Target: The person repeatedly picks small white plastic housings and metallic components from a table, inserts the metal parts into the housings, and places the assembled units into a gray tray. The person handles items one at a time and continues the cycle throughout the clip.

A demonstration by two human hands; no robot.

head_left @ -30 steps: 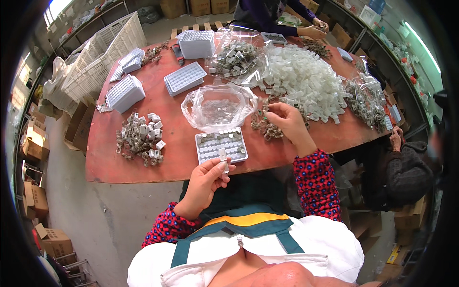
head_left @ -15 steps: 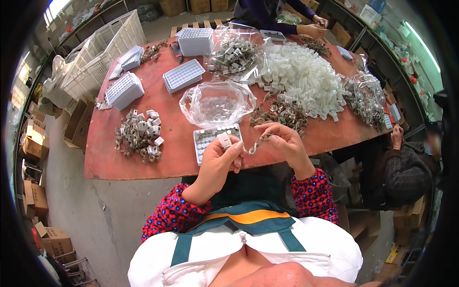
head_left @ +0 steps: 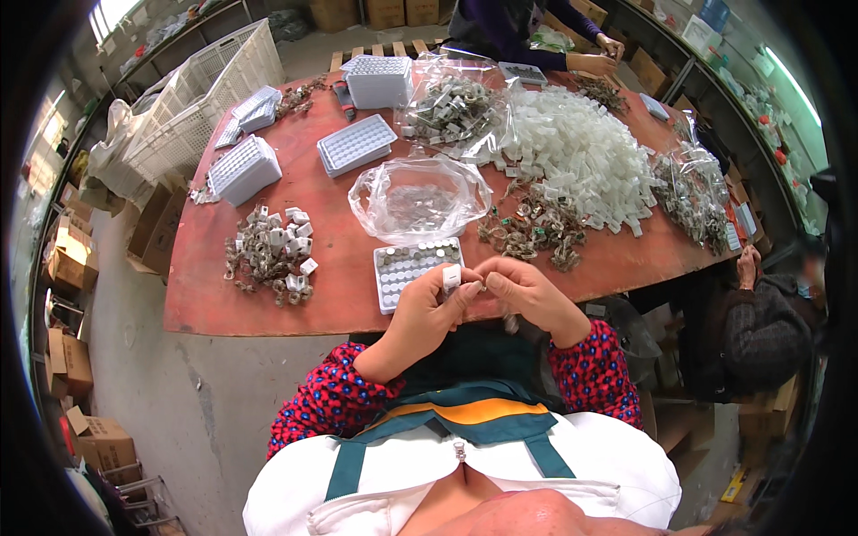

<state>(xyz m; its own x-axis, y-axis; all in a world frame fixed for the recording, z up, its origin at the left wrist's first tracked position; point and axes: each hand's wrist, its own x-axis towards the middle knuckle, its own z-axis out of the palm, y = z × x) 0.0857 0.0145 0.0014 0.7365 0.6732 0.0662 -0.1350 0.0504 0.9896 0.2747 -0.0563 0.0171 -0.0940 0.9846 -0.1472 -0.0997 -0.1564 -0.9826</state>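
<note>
My left hand (head_left: 427, 308) pinches a small white plastic piece (head_left: 451, 276) at the near edge of the red table (head_left: 259, 308). Fingertip to fingertip with it, my right hand (head_left: 523, 288) holds a small metal part (head_left: 480, 286) against that piece. Just beyond both hands lies a white compartment tray (head_left: 409, 271), its far rows filled with small metal parts. A loose heap of metal parts (head_left: 536, 230) sits right of the tray, and an open clear bag (head_left: 418, 198) lies behind it.
A big pile of white plastic pieces (head_left: 581, 161) fills the table's right. Assembled pieces (head_left: 273, 252) lie at the left, stacked white trays (head_left: 243, 168) behind. One person (head_left: 527, 36) works at the far side, another (head_left: 760, 330) sits at right. White crates (head_left: 192, 107) and cardboard boxes (head_left: 76, 259) stand left.
My right hand left the heap of metal parts and came back to the table's near edge. My left hand rose to meet it, and both now hold the pieces together.
</note>
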